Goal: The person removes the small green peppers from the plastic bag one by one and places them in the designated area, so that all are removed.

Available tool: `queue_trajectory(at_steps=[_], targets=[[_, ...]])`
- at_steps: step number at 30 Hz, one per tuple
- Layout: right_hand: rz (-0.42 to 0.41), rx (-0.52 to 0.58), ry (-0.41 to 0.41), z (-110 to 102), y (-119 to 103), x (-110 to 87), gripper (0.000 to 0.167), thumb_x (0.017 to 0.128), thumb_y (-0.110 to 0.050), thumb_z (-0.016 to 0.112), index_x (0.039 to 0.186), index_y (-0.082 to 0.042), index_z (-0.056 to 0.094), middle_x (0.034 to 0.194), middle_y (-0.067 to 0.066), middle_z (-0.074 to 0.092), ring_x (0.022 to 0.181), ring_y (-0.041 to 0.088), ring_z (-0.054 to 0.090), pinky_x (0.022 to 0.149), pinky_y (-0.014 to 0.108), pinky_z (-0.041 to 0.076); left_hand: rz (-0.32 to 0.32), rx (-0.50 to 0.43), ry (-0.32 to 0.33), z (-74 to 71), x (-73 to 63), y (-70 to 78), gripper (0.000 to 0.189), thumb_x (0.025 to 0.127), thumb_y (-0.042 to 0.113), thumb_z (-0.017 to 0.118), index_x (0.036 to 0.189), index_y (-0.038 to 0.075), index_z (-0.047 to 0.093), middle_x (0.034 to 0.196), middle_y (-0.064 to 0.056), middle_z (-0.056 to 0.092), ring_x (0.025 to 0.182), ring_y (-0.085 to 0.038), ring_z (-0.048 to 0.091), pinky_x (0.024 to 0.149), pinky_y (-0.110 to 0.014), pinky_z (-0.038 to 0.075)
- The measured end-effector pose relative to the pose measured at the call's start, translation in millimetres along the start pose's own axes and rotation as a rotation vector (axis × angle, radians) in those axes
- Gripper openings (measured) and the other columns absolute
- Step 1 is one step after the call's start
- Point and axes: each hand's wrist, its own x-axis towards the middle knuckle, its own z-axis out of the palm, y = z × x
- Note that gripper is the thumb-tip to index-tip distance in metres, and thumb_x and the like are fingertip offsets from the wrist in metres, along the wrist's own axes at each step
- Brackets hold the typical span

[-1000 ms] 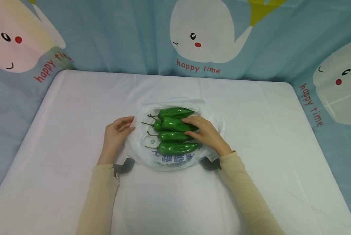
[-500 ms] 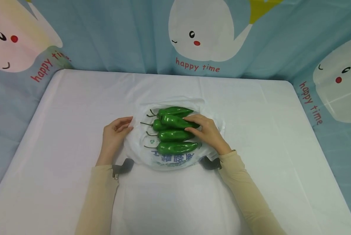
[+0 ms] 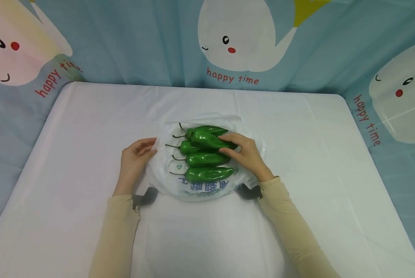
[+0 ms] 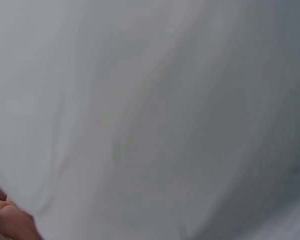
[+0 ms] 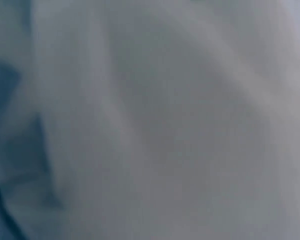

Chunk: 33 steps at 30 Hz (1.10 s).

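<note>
In the head view, several glossy green peppers (image 3: 209,175) with thin stems lie side by side on a white plastic bag (image 3: 174,189) with blue print. One pepper (image 3: 207,139) lies on top of the others, tilted, its stem towards the back left. My right hand (image 3: 244,152) pinches the lower end of that pepper between thumb and fingers. At the bag's left edge, my left hand (image 3: 135,160) has its fingers and thumb curled round the bag's rim. Only a bit of fingers (image 4: 12,220) shows in the left wrist view; pale film fills the rest. The right wrist view is blurred bag film.
The bag lies on a table with a white cloth (image 3: 207,239). Behind and at both sides hangs a blue curtain (image 3: 141,46) with whale prints. A dark wrist device (image 3: 147,196) sits by each sleeve, close to the bag.
The top pepper has turned in my right hand; its stem end has swung towards the back, over the rearmost pepper. My left hand has stayed almost still.
</note>
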Motion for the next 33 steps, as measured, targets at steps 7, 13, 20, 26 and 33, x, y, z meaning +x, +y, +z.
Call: queue_trajectory(at_steps=[7,13,20,26,33], targets=[[0.005,0.009,0.047,-3.3,0.0,0.2,0.038,0.073,0.001,0.077,0.110,0.003,0.067,0.109,0.015,0.066,0.104,0.028,0.061,0.092,0.030,0.048,-0.008,0.001,-0.002,0.1,0.3,0.3,0.033,0.088,0.002,0.065,0.121,-0.001,0.062,0.122,-0.017,0.061,0.095,0.000,0.060,0.083,-0.011,0.047],[0.038,0.024,0.089,-7.4,-1.2,1.6,0.037,0.074,0.002,0.076,0.110,0.004,0.067,0.108,0.016,0.067,0.101,0.029,0.062,0.088,0.029,0.049,-0.013,-0.001,0.001,-0.8,0.0,1.1,0.033,0.088,0.003,0.065,0.121,0.000,0.062,0.121,-0.016,0.061,0.095,0.000,0.060,0.083,-0.011,0.047],[0.086,-0.003,0.152,-16.1,-8.7,3.2,0.034,0.076,0.002,0.075,0.109,0.005,0.067,0.106,0.017,0.067,0.094,0.027,0.063,0.076,0.029,0.050,-0.027,0.004,0.001,-0.5,-0.5,2.5,0.034,0.088,0.001,0.064,0.121,-0.001,0.061,0.121,-0.017,0.061,0.095,0.001,0.060,0.083,-0.010,0.047],[0.132,-0.052,0.208,-27.5,-32.8,10.3,0.032,0.075,0.010,0.072,0.106,0.014,0.064,0.102,0.027,0.065,0.087,0.035,0.062,0.070,0.034,0.049,-0.029,0.008,0.001,0.3,-0.1,1.8,0.034,0.088,0.001,0.064,0.121,-0.001,0.061,0.122,-0.016,0.061,0.095,0.001,0.059,0.083,-0.010,0.046],[0.182,-0.001,0.284,-31.9,-27.8,8.0,0.030,0.078,0.011,0.069,0.107,0.016,0.062,0.104,0.029,0.063,0.086,0.032,0.061,0.074,0.032,0.051,-0.027,0.025,0.000,0.6,0.1,0.9,0.034,0.088,0.004,0.065,0.121,-0.001,0.061,0.122,-0.016,0.061,0.094,0.002,0.059,0.083,-0.010,0.046]])
